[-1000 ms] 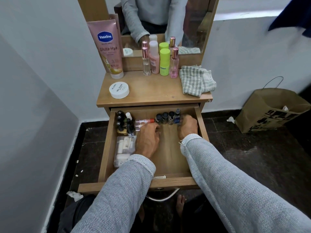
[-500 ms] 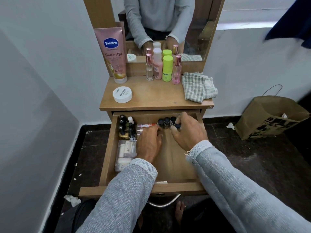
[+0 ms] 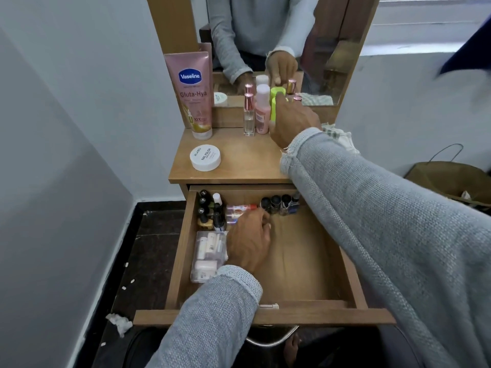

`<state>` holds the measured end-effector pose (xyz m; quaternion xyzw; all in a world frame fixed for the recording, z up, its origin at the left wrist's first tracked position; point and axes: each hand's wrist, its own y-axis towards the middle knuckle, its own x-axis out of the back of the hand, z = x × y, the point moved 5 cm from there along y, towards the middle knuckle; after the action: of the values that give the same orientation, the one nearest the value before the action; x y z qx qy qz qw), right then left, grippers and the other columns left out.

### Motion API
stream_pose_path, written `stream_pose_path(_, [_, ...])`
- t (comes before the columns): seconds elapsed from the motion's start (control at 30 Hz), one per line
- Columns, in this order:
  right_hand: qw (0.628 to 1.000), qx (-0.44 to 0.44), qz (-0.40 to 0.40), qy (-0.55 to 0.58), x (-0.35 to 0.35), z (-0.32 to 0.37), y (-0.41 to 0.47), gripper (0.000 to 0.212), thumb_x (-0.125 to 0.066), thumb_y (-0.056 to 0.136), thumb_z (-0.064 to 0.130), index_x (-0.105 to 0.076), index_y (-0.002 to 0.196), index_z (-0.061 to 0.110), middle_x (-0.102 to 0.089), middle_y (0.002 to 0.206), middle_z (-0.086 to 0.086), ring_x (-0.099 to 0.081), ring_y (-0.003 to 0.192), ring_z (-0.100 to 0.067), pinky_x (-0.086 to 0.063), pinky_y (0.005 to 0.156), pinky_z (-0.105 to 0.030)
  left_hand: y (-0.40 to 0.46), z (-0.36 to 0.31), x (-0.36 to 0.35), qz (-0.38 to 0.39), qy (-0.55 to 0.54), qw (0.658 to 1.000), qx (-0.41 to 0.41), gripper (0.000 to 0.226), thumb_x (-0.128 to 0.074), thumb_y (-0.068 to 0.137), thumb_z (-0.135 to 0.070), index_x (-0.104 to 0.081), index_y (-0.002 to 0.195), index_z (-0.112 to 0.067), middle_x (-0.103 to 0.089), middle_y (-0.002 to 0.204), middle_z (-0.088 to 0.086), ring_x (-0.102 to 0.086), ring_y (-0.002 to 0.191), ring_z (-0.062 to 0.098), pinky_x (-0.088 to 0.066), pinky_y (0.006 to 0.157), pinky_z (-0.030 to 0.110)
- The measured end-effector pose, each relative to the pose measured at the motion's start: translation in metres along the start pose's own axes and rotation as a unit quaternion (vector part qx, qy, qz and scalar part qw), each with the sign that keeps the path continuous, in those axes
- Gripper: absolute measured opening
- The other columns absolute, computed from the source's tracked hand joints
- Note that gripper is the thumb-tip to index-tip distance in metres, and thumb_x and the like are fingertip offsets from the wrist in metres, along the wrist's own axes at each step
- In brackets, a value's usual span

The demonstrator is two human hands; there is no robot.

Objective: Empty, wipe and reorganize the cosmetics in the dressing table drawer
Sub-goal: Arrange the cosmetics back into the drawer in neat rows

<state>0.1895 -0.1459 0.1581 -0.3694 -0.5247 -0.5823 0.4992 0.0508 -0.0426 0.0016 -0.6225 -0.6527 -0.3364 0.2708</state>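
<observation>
Now my right hand (image 3: 293, 120) is up at the back of the counter (image 3: 239, 166), fingers curled round the lime-green bottle (image 3: 273, 107) that stands in the row between the pink bottle (image 3: 262, 110) and a rose-capped perfume bottle my hand mostly hides. I think the grip is closed on it, though my knuckles cover the contact, so I hedge on how firm it is. My left hand (image 3: 249, 243) rests low in the open drawer (image 3: 265, 313), fingers loosely bent with their tips by the lip tubes (image 3: 240, 208), holding nothing that I can see.

This looks like the refilling step: the drawer already holds nail polish bottles (image 3: 279, 204) along its back wall, dark vials (image 3: 208, 211) in the left corner and a clear pouch (image 3: 208, 254) in front of them, while the right half lies bare. Next I would need to lift the green bottle straight up so it does not knock its neighbours, then bring it down into that bare space.

Half a second ago my right hand was down in the drawer at the nail polish bottles; it has since risen to the counter row. My left hand has hardly shifted. The checked cloth (image 3: 334, 131) sits behind my sleeve, the Vaseline tube (image 3: 190, 94) and white jar (image 3: 205, 157) where they were.
</observation>
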Motion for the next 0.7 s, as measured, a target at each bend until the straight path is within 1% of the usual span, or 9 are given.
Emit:
stream_pose_path(0.07, [1.0,0.01,-0.002,-0.026,-0.004,-0.001,-0.001,0.038,-0.053,0.092,0.018,-0.041,0.127,0.01,-0.061,0.113,-0.014,-0.061,0.097,-0.037,-0.039,0.069,-0.039,0.001,0.001,-0.001,0.001,-0.001,1.0,0.002,0.017,-0.062,0.091,-0.022,-0.064,0.107,-0.023,-0.069,0.105,-0.005,-0.064,0.095,0.012,-0.054,0.084,0.035])
stream_pose_path(0.17, [0.998,0.035,-0.033,-0.033,-0.008,0.0,-0.011,0.037,-0.054,0.092,0.016,-0.039,0.125,0.01,-0.063,0.1,-0.015,-0.062,0.085,-0.038,-0.04,0.064,-0.039,0.002,0.0,-0.003,0.001,-0.005,1.0,0.003,0.017,-0.063,0.091,-0.02,-0.065,0.108,-0.023,-0.069,0.106,-0.005,-0.064,0.095,0.012,-0.055,0.084,0.035])
stream_pose_path(0.2, [0.998,0.044,-0.045,-0.029,-0.009,0.001,-0.015,0.038,-0.055,0.092,0.017,-0.039,0.125,0.011,-0.063,0.099,-0.015,-0.062,0.082,-0.038,-0.041,0.063,-0.039,0.002,0.0,-0.003,0.001,-0.007,1.0,0.005,0.017,-0.063,0.091,-0.02,-0.065,0.108,-0.023,-0.069,0.106,-0.006,-0.063,0.095,0.012,-0.055,0.084,0.035])
stream_pose_path(0.33, [0.991,0.079,-0.097,-0.036,-0.005,0.007,-0.023,0.037,-0.059,0.092,0.022,-0.044,0.123,0.008,-0.053,0.119,-0.015,-0.063,0.082,-0.037,-0.041,0.06,-0.038,0.002,0.002,-0.003,0.005,-0.007,1.0,0.01,0.017,-0.063,0.091,-0.022,-0.065,0.108,-0.024,-0.069,0.106,-0.007,-0.063,0.096,0.011,-0.053,0.084,0.034])
stream_pose_path(0.4, [0.989,0.082,-0.113,-0.041,-0.002,0.008,-0.024,0.036,-0.061,0.092,0.024,-0.047,0.12,0.007,-0.047,0.123,-0.015,-0.062,0.082,-0.036,-0.04,0.059,-0.037,0.002,0.003,-0.002,-0.002,-0.004,1.0,0.002,0.017,-0.063,0.091,-0.021,-0.064,0.108,-0.024,-0.069,0.105,-0.007,-0.063,0.095,0.011,-0.054,0.083,0.034])
stream_pose_path(0.47, [0.989,0.085,-0.121,-0.031,-0.002,0.009,-0.022,0.034,-0.063,0.09,0.022,-0.049,0.118,0.006,-0.043,0.126,-0.016,-0.061,0.084,-0.035,-0.046,0.061,-0.041,0.0,0.002,-0.001,-0.008,-0.005,1.0,-0.006,0.017,-0.063,0.091,-0.021,-0.064,0.108,-0.023,-0.068,0.105,-0.006,-0.062,0.094,0.011,-0.053,0.083,0.033])
stream_pose_path(0.53, [0.989,0.091,-0.118,-0.024,-0.003,0.01,-0.02,0.034,-0.065,0.089,0.019,-0.05,0.118,0.007,-0.047,0.123,-0.014,-0.062,0.087,-0.034,-0.05,0.065,-0.043,0.0,0.002,-0.001,-0.011,-0.004,1.0,-0.01,0.017,-0.063,0.091,-0.02,-0.064,0.107,-0.022,-0.068,0.104,-0.005,-0.062,0.094,0.011,-0.052,0.083,0.031])
stream_pose_path(0.6, [0.988,0.101,-0.114,-0.022,-0.006,0.011,-0.019,0.033,-0.063,0.09,0.018,-0.049,0.118,0.007,-0.052,0.119,-0.013,-0.063,0.091,-0.033,-0.048,0.065,-0.04,0.0,0.003,-0.002,-0.014,-0.005,1.0,-0.012,0.017,-0.063,0.091,-0.02,-0.064,0.107,-0.022,-0.068,0.104,-0.005,-0.062,0.094,0.011,-0.052,0.082,0.031])
stream_pose_path(0.7, [0.986,0.111,-0.122,-0.003,-0.005,0.009,-0.02,0.038,-0.064,0.089,0.022,-0.047,0.12,0.009,-0.056,0.116,-0.012,-0.062,0.091,-0.032,-0.049,0.066,-0.04,0.001,0.002,-0.002,-0.009,-0.004,1.0,-0.013,0.016,-0.063,0.091,-0.02,-0.065,0.107,-0.022,-0.069,0.104,-0.006,-0.063,0.093,0.01,-0.054,0.083,0.031])
